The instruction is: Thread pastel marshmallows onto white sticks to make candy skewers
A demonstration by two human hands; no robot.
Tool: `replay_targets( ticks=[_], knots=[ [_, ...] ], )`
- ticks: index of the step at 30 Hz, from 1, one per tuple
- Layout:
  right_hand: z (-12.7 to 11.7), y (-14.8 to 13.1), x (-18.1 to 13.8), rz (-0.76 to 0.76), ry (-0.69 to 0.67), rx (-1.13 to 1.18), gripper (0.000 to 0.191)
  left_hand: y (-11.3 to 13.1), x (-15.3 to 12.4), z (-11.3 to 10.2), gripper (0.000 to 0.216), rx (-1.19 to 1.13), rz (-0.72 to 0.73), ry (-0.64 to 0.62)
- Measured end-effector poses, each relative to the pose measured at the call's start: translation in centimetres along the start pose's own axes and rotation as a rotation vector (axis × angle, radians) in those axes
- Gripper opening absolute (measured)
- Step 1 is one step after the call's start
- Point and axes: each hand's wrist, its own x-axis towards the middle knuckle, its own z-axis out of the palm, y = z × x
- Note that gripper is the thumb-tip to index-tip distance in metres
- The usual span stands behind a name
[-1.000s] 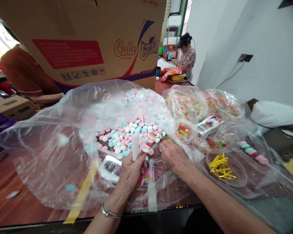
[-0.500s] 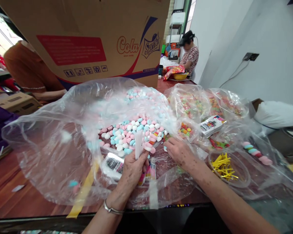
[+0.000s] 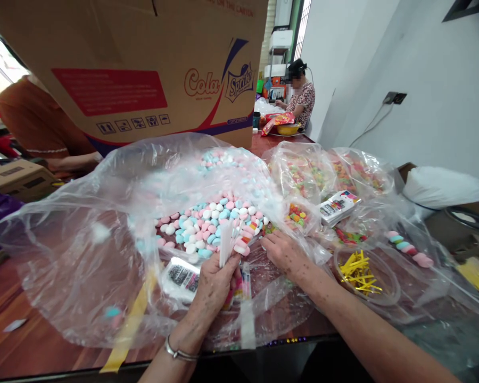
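My left hand [image 3: 214, 284] is closed around a narrow clear packet [image 3: 225, 242] held upright, with a printed label strip [image 3: 244, 282] below the fingers. Pink and white candies sit at the packet's mouth [image 3: 242, 242]. My right hand [image 3: 284, 252] rests beside it, knuckles up, fingertips curled at the edge of a heap of pink, blue and white candies [image 3: 207, 223] lying in a big open plastic bag [image 3: 83, 244]. What the right fingers hold is hidden.
A large cardboard box [image 3: 143, 69] stands behind the bag. To the right lie bags of coloured sweets [image 3: 311, 170], label cards [image 3: 337, 205], a bowl of yellow twist ties [image 3: 359, 271] and a filled candy strip [image 3: 409, 250]. One person sits far back [image 3: 301, 96], another at left [image 3: 43, 127].
Both hands stay in place over the candy. The right hand has shifted slightly toward the packet's mouth; the view has swayed a little.
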Motion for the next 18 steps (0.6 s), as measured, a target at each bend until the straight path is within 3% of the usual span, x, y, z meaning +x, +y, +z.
replay_targets(
  ticks=[7,12,18],
  knots=[
    [-0.6,-0.6,1.3,0.325,0.342,0.661,0.024,-1.6,0.2,-0.3,0.037,0.08,0.041,-0.077],
    [-1.0,-2.1,1.8,0.443,0.396,1.056,0.028,-1.9,0.0,-0.3,0.035,0.1,0.007,-0.108],
    [-1.3,-3.5,1.9,0.484,0.383,1.261,0.029,-1.7,0.0,-0.2,0.033,0.092,0.044,-0.092]
  ],
)
